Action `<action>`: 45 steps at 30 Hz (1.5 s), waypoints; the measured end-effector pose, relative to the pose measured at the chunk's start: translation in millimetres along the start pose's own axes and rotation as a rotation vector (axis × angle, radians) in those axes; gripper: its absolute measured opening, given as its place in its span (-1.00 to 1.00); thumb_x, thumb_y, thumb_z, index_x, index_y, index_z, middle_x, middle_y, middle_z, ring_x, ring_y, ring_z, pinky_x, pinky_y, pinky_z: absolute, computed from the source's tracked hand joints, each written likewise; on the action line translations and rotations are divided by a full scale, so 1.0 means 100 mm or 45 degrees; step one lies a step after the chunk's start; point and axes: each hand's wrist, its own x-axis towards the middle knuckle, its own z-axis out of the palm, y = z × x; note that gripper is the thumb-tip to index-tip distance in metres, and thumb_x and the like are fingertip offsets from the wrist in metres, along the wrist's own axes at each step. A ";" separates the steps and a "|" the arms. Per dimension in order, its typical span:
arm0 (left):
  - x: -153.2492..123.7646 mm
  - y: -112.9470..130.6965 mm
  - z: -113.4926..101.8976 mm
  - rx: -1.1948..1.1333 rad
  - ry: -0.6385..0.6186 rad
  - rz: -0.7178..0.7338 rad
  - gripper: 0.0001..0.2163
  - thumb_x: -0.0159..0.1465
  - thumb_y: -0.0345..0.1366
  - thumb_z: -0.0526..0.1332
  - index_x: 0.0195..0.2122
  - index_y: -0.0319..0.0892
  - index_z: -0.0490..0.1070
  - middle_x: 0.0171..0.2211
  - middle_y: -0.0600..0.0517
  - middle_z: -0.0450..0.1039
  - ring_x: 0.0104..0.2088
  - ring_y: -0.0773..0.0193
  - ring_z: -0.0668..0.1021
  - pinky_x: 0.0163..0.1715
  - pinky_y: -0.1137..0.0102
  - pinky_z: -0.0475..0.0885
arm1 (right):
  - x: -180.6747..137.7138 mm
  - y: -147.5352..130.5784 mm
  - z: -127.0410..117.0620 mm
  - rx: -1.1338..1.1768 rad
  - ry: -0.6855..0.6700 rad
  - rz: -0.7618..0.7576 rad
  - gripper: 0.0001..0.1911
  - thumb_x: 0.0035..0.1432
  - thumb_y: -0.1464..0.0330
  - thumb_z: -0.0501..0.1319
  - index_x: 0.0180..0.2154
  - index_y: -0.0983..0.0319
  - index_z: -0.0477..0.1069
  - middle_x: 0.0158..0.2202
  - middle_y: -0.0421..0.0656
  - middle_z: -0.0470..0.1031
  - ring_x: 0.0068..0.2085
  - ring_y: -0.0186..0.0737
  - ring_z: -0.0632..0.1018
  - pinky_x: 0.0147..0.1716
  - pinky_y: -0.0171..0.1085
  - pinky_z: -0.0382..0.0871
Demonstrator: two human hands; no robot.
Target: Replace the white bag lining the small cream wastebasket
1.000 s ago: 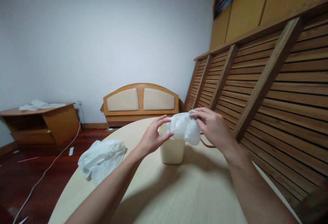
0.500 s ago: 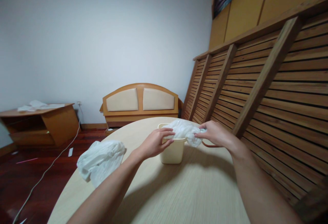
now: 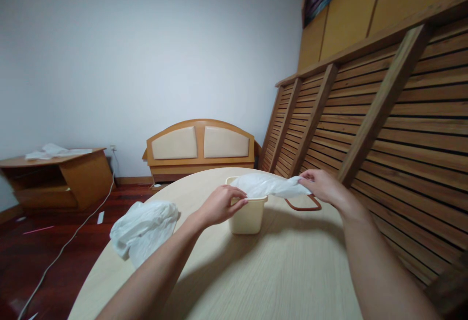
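A small cream plastic bin (image 3: 245, 218) stands upright on the round table. My left hand (image 3: 222, 205) is closed on its near left rim, thumb outside and fingers over the top edge. From the bin's mouth a white plastic bag (image 3: 270, 184) stretches out to the right, its lower part hidden inside. My right hand (image 3: 319, 184) pinches the far end of this bag, above the table. Below that end lies a brown rectangular ring (image 3: 305, 208), partly covered by the bag.
Another crumpled white plastic bag (image 3: 146, 230) lies at the left edge of the pale wooden table (image 3: 288, 271). A slatted wooden panel (image 3: 402, 164) leans along the right side. Behind are a headboard (image 3: 199, 144) and a low cabinet (image 3: 84, 178); a white cable (image 3: 69, 239) crosses the floor.
My right hand has moved right, drawing the bunched bag out into a longer strip. More of the brown ring shows. My left hand stays at the bin's rim.
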 end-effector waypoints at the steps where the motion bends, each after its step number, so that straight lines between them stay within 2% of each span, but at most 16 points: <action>1: 0.00 0.00 0.00 0.006 -0.001 -0.007 -0.73 0.37 -0.17 0.12 -0.20 -0.14 0.60 -0.20 -0.08 0.64 -0.18 0.14 0.61 -0.09 0.30 0.42 | 0.00 0.01 0.03 -0.022 -0.036 -0.029 -0.80 0.09 0.32 0.20 -0.35 0.27 0.55 -0.39 -0.03 0.63 -0.39 -0.13 0.58 -0.46 -0.29 0.36; 4: 0.00 0.01 -0.01 0.016 0.001 -0.034 -0.72 0.37 -0.16 0.13 -0.22 -0.15 0.61 -0.25 -0.08 0.64 -0.25 0.15 0.60 -0.16 0.32 0.40 | -0.06 -0.03 0.09 -0.016 -0.317 -0.116 -0.77 0.12 0.35 0.16 -0.32 0.27 0.58 -0.34 -0.02 0.65 -0.35 -0.10 0.61 -0.39 -0.26 0.43; 6: 0.00 0.02 -0.01 0.006 0.002 -0.043 -0.72 0.37 -0.15 0.13 -0.23 -0.15 0.61 -0.26 -0.07 0.64 -0.28 0.17 0.58 -0.18 0.33 0.39 | -0.13 -0.09 0.10 0.048 -0.513 -0.156 -0.73 0.13 0.35 0.16 -0.21 0.25 0.60 -0.26 -0.02 0.66 -0.31 -0.08 0.63 -0.36 -0.23 0.48; 7: 0.00 0.02 -0.01 -0.003 0.004 -0.046 -0.72 0.37 -0.14 0.13 -0.24 -0.15 0.61 -0.26 -0.07 0.64 -0.29 0.17 0.58 -0.19 0.33 0.39 | -0.15 -0.13 0.10 0.084 -0.552 -0.181 -0.69 0.12 0.35 0.18 -0.13 0.23 0.59 -0.20 -0.02 0.66 -0.28 -0.06 0.64 -0.33 -0.21 0.51; 10: 0.00 0.03 -0.02 -0.018 0.004 -0.048 -0.71 0.36 -0.14 0.13 -0.25 -0.15 0.60 -0.27 -0.07 0.64 -0.30 0.18 0.57 -0.19 0.33 0.38 | -0.22 -0.27 0.09 0.159 -0.449 -0.324 -0.49 0.10 0.33 0.26 0.12 0.17 0.46 0.02 0.01 0.59 -0.08 -0.01 0.63 -0.13 -0.13 0.54; 12: 0.01 0.04 -0.02 -0.006 -0.008 -0.045 -0.71 0.37 -0.14 0.12 -0.24 -0.15 0.60 -0.28 -0.07 0.64 -0.31 0.18 0.56 -0.19 0.34 0.38 | -0.23 -0.39 0.11 0.161 -0.384 -0.457 -0.35 0.11 0.25 0.30 0.24 0.14 0.33 0.16 0.02 0.47 0.08 0.04 0.55 0.04 -0.03 0.47; 16: 0.01 0.05 -0.02 0.023 -0.013 -0.016 -0.70 0.38 -0.14 0.11 -0.23 -0.15 0.59 -0.28 -0.07 0.63 -0.30 0.18 0.56 -0.20 0.35 0.37 | -0.23 -0.64 0.26 0.136 -0.373 -0.584 -0.06 0.08 0.04 0.33 0.37 0.20 0.05 0.39 0.04 0.09 0.35 0.06 0.22 0.32 0.10 0.09; 19: 0.01 0.05 -0.03 0.023 -0.019 0.033 -0.69 0.40 -0.14 0.09 -0.24 -0.16 0.58 -0.29 -0.07 0.62 -0.29 0.19 0.56 -0.18 0.35 0.36 | -0.22 -0.71 0.42 0.176 -0.386 -0.584 -0.03 0.14 -0.01 0.26 0.40 0.23 -0.07 0.42 0.05 -0.01 0.39 -0.01 0.12 0.36 0.07 -0.04; 21: 0.01 0.04 -0.03 0.014 -0.017 0.055 -0.69 0.40 -0.14 0.09 -0.24 -0.17 0.58 -0.31 -0.07 0.62 -0.30 0.20 0.56 -0.16 0.35 0.36 | -0.20 -0.69 0.51 0.214 -0.390 -0.578 -0.09 0.18 0.00 0.23 0.40 0.20 -0.05 0.41 0.03 0.03 0.38 -0.04 0.15 0.36 0.05 -0.01; 26: 0.02 0.01 -0.02 0.052 -0.034 0.068 -0.70 0.41 -0.15 0.09 -0.23 -0.18 0.57 -0.29 -0.07 0.62 -0.29 0.21 0.56 -0.13 0.34 0.37 | -0.13 -0.61 0.60 0.226 -0.294 -0.570 -0.40 0.28 0.07 0.15 0.26 0.17 0.29 0.28 0.00 0.33 0.28 -0.01 0.34 0.31 0.08 0.10; 29: 0.02 0.00 -0.02 0.104 -0.061 0.056 -0.72 0.41 -0.18 0.09 -0.22 -0.19 0.56 -0.26 -0.06 0.62 -0.27 0.21 0.57 -0.15 0.36 0.38 | -0.11 -0.60 0.56 0.202 -0.306 -0.589 -0.45 0.27 0.08 0.16 0.20 0.21 0.38 0.23 0.00 0.40 0.24 0.02 0.40 0.28 0.04 0.15; 35: 0.02 0.01 -0.02 0.105 -0.028 -0.023 -0.78 0.37 -0.19 0.16 -0.23 -0.18 0.56 -0.26 -0.04 0.63 -0.27 0.21 0.58 -0.20 0.38 0.38 | -0.16 -0.62 0.37 0.170 -0.473 -0.537 -0.47 0.27 0.06 0.14 0.16 0.18 0.45 0.18 -0.07 0.46 0.16 0.06 0.47 0.19 -0.03 0.28; 38: 0.02 0.03 -0.04 0.087 -0.012 -0.050 -0.80 0.36 -0.19 0.18 -0.25 -0.17 0.55 -0.29 -0.02 0.62 -0.31 0.23 0.57 -0.25 0.40 0.38 | -0.19 -0.62 0.30 0.248 -0.568 -0.530 -0.48 0.25 0.06 0.16 0.15 0.14 0.46 0.14 -0.11 0.51 0.08 0.06 0.52 0.07 -0.05 0.38; 41: 0.01 0.05 -0.05 0.089 -0.006 -0.078 -0.80 0.34 -0.18 0.20 -0.25 -0.17 0.54 -0.32 -0.01 0.60 -0.34 0.24 0.56 -0.29 0.41 0.37 | -0.21 -0.60 0.27 0.308 -0.660 -0.514 -0.47 0.24 0.08 0.17 0.16 0.16 0.45 -0.01 -0.11 0.59 -0.09 -0.02 0.57 -0.12 -0.13 0.45; 45: 0.01 0.05 -0.06 0.105 -0.020 -0.108 -0.79 0.35 -0.16 0.19 -0.25 -0.17 0.54 -0.36 0.00 0.58 -0.36 0.23 0.55 -0.30 0.41 0.36 | -0.21 -0.60 0.25 0.295 -0.706 -0.495 -0.47 0.21 0.12 0.21 0.14 0.21 0.46 -0.14 -0.10 0.61 -0.27 -0.16 0.55 -0.36 -0.29 0.37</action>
